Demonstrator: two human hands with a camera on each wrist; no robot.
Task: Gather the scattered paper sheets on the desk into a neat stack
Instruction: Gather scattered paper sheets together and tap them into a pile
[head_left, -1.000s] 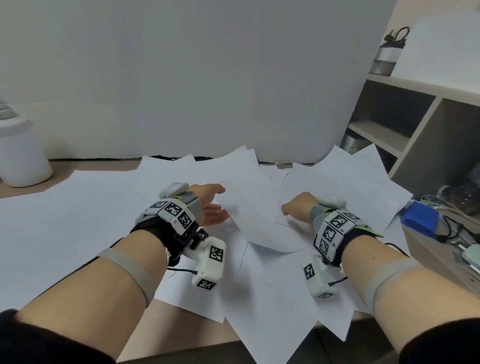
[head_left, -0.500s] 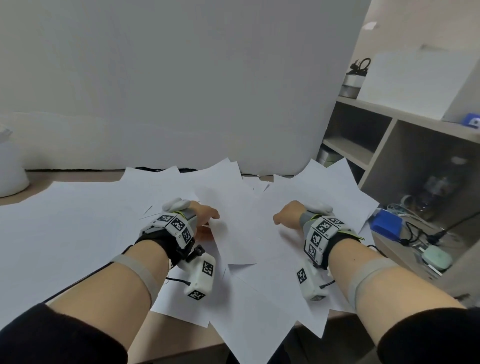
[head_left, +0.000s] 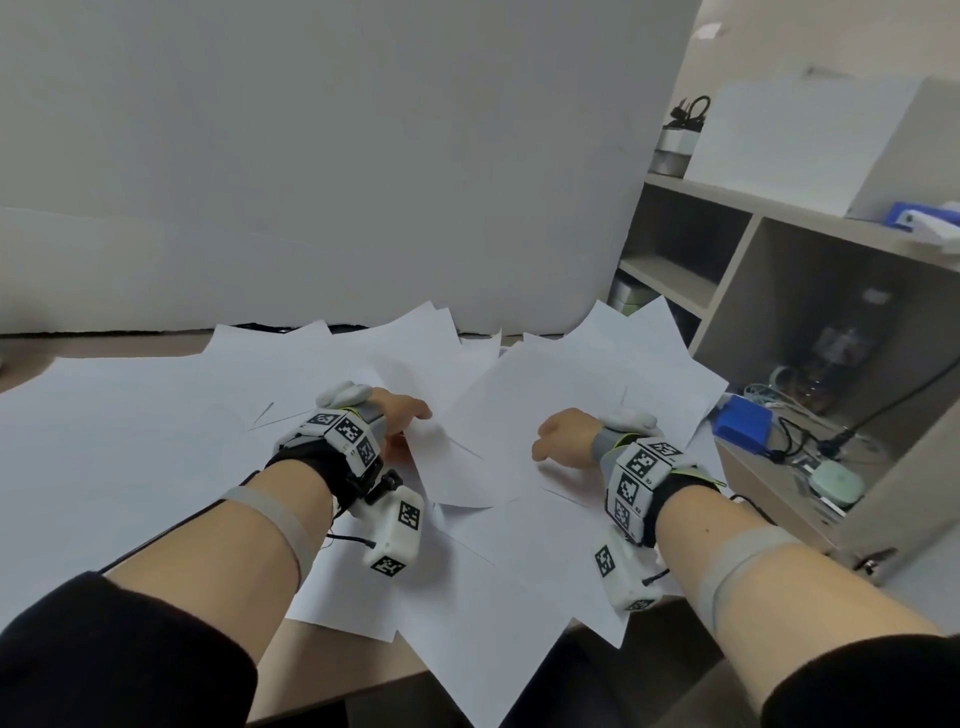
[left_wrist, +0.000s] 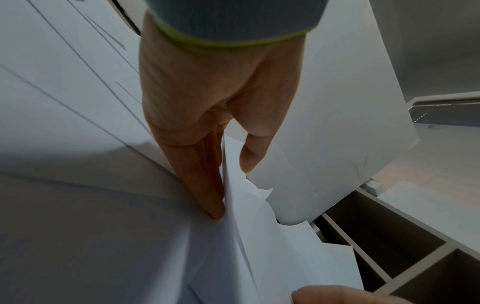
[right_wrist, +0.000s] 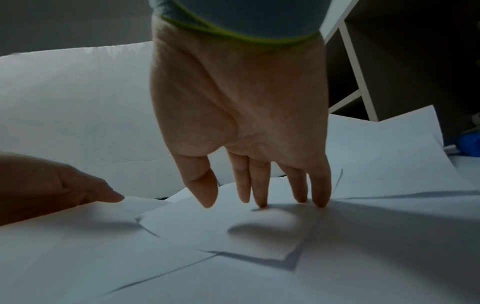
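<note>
Several white paper sheets (head_left: 156, 426) lie scattered and overlapping across the wooden desk (head_left: 332, 665). My left hand (head_left: 402, 421) pinches the left edge of one sheet (head_left: 457, 457) near the middle. Its thumb lies on top and its straight fingers (left_wrist: 205, 174) run under the edge, which is lifted a little. My right hand (head_left: 556, 441) is a short way to the right. Its straight fingertips (right_wrist: 319, 197) press down on the overlapping sheets (right_wrist: 233, 232), and its thumb hangs free. The left hand (right_wrist: 78, 191) also shows in the right wrist view.
A grey board (head_left: 337, 171) stands along the back of the desk. An open shelf unit (head_left: 737, 291) is at the right, with a blue box (head_left: 743, 421) and cables beside it. Some sheets (head_left: 467, 670) overhang the desk's front edge.
The head view has turned to the right. My two hands have drawn slightly closer together, and the pinched sheet has shifted a little with the left hand.
</note>
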